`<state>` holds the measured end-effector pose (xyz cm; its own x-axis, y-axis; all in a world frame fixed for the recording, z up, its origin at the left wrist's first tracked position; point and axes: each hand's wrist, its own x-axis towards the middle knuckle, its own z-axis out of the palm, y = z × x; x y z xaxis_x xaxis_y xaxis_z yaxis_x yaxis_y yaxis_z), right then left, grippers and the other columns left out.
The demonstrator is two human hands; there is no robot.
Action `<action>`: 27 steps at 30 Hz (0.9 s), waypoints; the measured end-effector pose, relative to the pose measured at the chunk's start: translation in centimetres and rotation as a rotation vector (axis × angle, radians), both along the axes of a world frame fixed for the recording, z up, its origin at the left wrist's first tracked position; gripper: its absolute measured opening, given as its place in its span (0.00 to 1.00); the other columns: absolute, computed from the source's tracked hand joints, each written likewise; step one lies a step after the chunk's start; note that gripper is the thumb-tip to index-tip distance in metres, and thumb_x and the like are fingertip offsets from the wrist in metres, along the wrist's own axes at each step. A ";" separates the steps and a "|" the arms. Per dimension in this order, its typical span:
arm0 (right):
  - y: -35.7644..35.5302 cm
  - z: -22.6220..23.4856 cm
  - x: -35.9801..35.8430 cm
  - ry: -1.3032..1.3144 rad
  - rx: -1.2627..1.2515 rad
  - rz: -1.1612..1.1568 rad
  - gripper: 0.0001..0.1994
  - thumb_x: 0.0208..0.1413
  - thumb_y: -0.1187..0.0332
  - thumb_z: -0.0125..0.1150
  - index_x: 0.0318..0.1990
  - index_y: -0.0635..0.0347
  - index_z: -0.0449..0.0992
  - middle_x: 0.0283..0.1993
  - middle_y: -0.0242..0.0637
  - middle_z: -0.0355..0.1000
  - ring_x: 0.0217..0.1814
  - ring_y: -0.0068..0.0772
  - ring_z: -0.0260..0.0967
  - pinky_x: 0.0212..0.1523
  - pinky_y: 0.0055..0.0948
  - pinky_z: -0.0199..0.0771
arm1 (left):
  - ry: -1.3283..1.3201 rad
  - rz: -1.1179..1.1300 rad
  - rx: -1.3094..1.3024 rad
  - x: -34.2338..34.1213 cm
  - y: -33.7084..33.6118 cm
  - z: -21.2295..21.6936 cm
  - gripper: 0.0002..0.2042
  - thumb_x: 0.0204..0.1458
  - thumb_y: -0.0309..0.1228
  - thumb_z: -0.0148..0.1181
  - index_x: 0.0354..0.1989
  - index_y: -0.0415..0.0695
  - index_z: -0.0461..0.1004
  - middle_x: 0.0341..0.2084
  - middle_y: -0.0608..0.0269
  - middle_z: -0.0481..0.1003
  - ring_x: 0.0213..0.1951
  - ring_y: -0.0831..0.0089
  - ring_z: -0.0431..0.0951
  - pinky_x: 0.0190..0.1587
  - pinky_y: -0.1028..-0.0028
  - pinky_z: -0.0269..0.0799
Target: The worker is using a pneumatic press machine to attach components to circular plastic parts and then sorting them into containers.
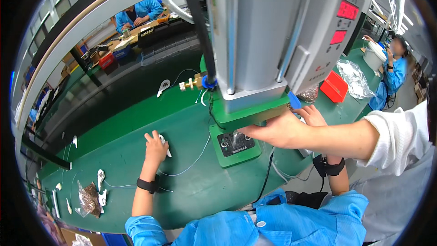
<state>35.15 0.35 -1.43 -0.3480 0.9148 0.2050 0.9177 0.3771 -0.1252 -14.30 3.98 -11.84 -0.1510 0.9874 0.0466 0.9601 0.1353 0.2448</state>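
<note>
The white part (169, 153), likely light and stiff, best side-held, is gripped by the left hand (156, 149); right hand (314, 115): closure cannot be told.

Left hand (156, 150) touches a white part (169, 153) on the green table (193, 196). Right hand (313, 115) is near the press (257, 41), partly hidden behind a co-worker's forearm (339, 139); grip not determinable. A bag of brown pieces (91, 199) lies leftward.
</note>
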 end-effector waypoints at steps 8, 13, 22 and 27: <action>-1.1 -0.2 -0.3 0.183 -0.059 0.063 0.14 0.47 0.64 0.53 0.41 0.58 0.70 0.40 0.38 0.66 0.45 0.37 0.60 0.48 0.34 0.59 | 0.076 -0.041 0.044 -1.4 -0.9 -0.1 0.24 0.40 0.25 0.55 0.46 0.34 0.53 0.39 0.35 0.58 0.33 0.39 0.70 0.36 0.55 0.71; -0.8 0.8 -0.1 0.261 -0.094 0.038 0.15 0.49 0.63 0.53 0.43 0.60 0.70 0.42 0.39 0.67 0.47 0.37 0.61 0.49 0.33 0.59 | -0.081 -0.002 -0.022 -1.6 -0.9 2.5 0.19 0.47 0.24 0.47 0.49 0.35 0.58 0.39 0.39 0.67 0.35 0.49 0.74 0.35 0.61 0.71; 0.9 12.5 -9.2 0.304 -0.751 0.414 0.18 0.52 0.60 0.53 0.46 0.63 0.70 0.47 0.41 0.68 0.50 0.36 0.63 0.51 0.31 0.61 | -1.093 -0.193 0.311 1.3 -10.0 10.7 0.14 0.54 0.27 0.47 0.49 0.39 0.62 0.35 0.61 0.71 0.34 0.74 0.73 0.32 0.74 0.70; 0.6 11.2 -10.3 0.363 -0.573 0.441 0.21 0.51 0.62 0.57 0.49 0.66 0.67 0.50 0.43 0.67 0.54 0.35 0.62 0.54 0.29 0.61 | -1.226 -0.066 0.271 1.7 -13.5 11.6 0.16 0.47 0.23 0.56 0.45 0.39 0.65 0.32 0.62 0.71 0.33 0.75 0.72 0.38 0.78 0.68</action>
<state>24.85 1.00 9.81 -0.7033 0.7059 -0.0842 0.5641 0.4821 -0.6704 -12.63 -9.52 -0.19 -0.1898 0.9753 0.1130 0.0846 -0.0984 0.9915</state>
